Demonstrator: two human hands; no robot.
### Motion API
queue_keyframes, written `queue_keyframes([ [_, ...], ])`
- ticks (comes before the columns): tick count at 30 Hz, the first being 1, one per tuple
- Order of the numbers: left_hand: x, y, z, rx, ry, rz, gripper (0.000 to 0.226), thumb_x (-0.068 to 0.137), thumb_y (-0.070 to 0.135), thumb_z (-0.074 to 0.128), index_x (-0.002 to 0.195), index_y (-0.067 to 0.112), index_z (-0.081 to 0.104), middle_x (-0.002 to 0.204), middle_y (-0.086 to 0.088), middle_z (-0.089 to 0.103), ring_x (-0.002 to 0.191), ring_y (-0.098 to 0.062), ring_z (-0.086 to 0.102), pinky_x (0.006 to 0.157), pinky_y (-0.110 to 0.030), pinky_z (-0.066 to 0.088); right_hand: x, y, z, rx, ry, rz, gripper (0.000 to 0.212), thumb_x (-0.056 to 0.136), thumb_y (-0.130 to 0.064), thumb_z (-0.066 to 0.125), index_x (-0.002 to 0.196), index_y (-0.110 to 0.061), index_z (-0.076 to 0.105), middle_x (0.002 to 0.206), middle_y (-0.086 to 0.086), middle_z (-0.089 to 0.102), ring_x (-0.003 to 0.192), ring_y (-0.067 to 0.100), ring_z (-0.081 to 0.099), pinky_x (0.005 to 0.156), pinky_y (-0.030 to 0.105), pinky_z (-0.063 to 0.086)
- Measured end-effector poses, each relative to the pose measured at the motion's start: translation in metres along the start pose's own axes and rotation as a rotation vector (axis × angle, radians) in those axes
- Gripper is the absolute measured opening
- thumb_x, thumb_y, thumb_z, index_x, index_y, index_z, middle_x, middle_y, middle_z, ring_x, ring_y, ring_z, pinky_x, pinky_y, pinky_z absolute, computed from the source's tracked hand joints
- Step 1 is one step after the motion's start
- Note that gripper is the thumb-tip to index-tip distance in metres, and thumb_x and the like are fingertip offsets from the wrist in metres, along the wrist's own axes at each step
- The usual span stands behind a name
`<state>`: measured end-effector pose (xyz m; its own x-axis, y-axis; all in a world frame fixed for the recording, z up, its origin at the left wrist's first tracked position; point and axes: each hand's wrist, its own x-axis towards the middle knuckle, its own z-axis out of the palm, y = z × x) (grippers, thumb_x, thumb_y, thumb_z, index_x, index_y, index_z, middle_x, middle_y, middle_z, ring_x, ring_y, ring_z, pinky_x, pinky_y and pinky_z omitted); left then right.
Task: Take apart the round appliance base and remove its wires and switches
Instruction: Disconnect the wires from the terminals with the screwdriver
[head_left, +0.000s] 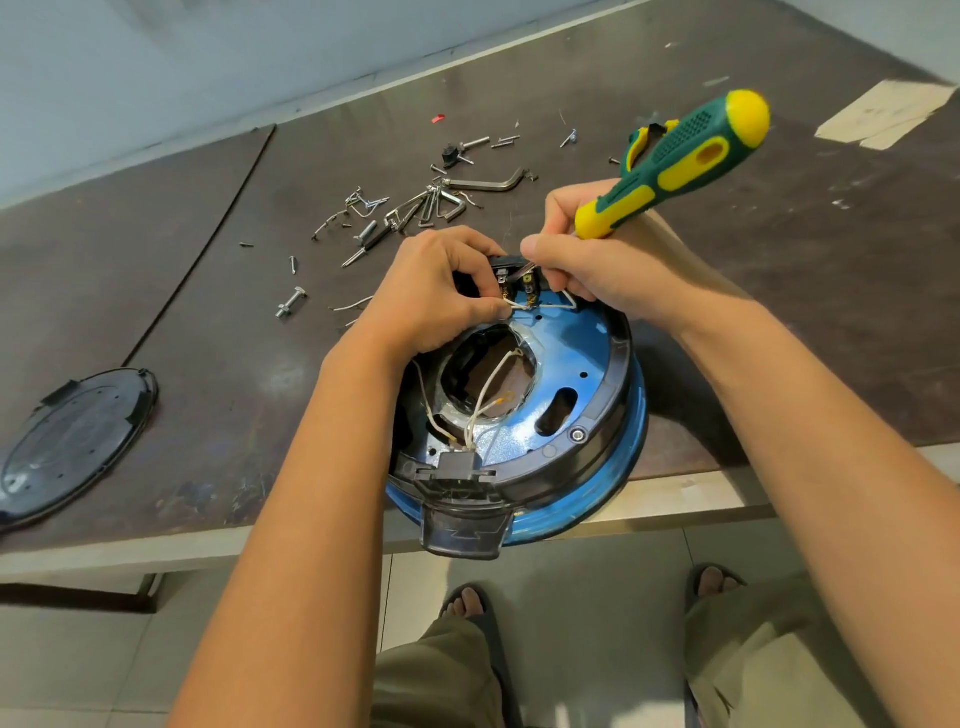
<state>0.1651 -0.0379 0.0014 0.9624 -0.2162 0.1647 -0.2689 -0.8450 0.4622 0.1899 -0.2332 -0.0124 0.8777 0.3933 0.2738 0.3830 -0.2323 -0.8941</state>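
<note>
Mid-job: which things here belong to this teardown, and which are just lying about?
In the job: round blue-and-black appliance base; its black switch block; white wires, pinched by left hand; green-and-yellow screwdriver in right hand.
Lying about: round black cover plate; loose silver screws and bolts; bent hex keys; beige tape patch.

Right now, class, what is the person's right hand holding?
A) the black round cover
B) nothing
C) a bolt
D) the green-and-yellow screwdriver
D: the right hand grips the green-and-yellow screwdriver, its shaft reaching the switch on the blue base, while the left hand pinches a white wire.
</note>
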Motion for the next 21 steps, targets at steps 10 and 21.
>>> queue_keyframes([
  [10,0.001,0.001,-0.001,-0.002,-0.015,0.014,0.01,0.072,0.019,0.086,0.073,0.013,0.077,0.116,0.005,0.067,0.106,-0.013,0.06,0.1,-0.038,0.042,0.003,-0.009,0.004,-0.265,-0.079,-0.026,0.031,0.095,-0.027,0.065,0.068,-0.025,0.05,0.053,-0.007,0.058,0.059,0.008,0.052,0.072,0.036,0.046],
  [21,0.001,0.0,0.001,-0.003,-0.007,0.0,0.01,0.071,0.019,0.086,0.073,0.013,0.078,0.117,0.004,0.066,0.106,-0.013,0.06,0.099,-0.037,0.042,-0.001,-0.017,0.003,-0.187,-0.057,0.036,0.031,0.099,-0.026,0.061,0.07,-0.022,0.05,0.065,-0.001,0.059,0.059,0.011,0.052,0.083,0.048,0.053],
])
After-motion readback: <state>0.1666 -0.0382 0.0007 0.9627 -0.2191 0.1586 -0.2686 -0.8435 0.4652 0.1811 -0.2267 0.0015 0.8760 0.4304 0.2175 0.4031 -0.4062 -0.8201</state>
